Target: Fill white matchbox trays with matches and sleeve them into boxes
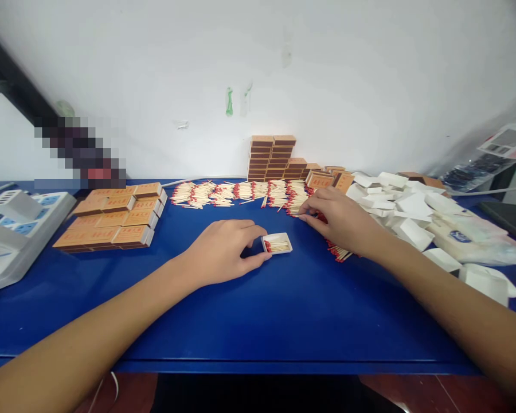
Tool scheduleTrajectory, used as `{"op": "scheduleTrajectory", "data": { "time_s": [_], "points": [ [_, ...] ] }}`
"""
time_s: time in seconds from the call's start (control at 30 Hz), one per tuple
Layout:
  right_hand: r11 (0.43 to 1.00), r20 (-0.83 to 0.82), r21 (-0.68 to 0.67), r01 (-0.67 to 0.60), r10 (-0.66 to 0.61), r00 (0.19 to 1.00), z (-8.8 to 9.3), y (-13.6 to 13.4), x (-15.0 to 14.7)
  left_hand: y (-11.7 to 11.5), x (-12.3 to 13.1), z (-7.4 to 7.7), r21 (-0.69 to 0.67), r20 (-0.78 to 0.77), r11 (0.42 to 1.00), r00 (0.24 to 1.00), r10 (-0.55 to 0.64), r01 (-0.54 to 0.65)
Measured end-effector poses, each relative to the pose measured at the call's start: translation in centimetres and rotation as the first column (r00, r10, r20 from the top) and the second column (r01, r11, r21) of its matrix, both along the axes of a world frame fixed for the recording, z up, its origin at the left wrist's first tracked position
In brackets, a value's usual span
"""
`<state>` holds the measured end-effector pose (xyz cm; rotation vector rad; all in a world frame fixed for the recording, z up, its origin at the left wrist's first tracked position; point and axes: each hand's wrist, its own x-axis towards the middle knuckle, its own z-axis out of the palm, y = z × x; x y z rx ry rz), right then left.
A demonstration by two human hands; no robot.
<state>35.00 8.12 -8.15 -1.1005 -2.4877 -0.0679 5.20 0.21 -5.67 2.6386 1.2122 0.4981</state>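
Note:
My left hand (226, 251) pinches the left end of a small white matchbox tray (286, 238) between thumb and fingers. Inside that tray lie some matches (279, 246), their red heads toward my fingers. Farther right, my right hand (333, 215) reaches into the right part of a long row of loose red-tipped matches (279, 195). Its thumb and index finger come close together at the matches; whether one is between them is too small to make out. More matches (339, 252) stick out from under the right hand.
Orange matchboxes (129, 218) are stacked at the left, beside a white power strip (38, 229). More matchboxes (272, 158) stand against the wall. White empty trays (406, 206) pile up on the right, near a tissue pack (464, 235). The blue table's front edge (258, 366) runs nearby.

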Motion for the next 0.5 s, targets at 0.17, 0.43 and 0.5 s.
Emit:
{"op": "scheduleTrajectory", "data": {
  "time_s": [0.17,0.43,0.5],
  "points": [
    [1.000,-0.016,-0.012,-0.022,0.021,1.000,0.01,0.05,0.11,0.12,-0.06,-0.13,0.000,0.001,1.000,1.000,0.002,-0.002],
    [0.999,-0.005,-0.046,-0.022,0.022,1.000,-0.04,0.17,0.38,0.10,-0.03,-0.23,0.013,0.009,1.000,1.000,-0.007,0.007],
    [0.998,0.013,-0.059,-0.034,0.035,0.999,0.03,0.22,0.38,0.07,-0.05,-0.25,0.015,0.008,1.000,1.000,-0.010,0.010]
  ]
}}
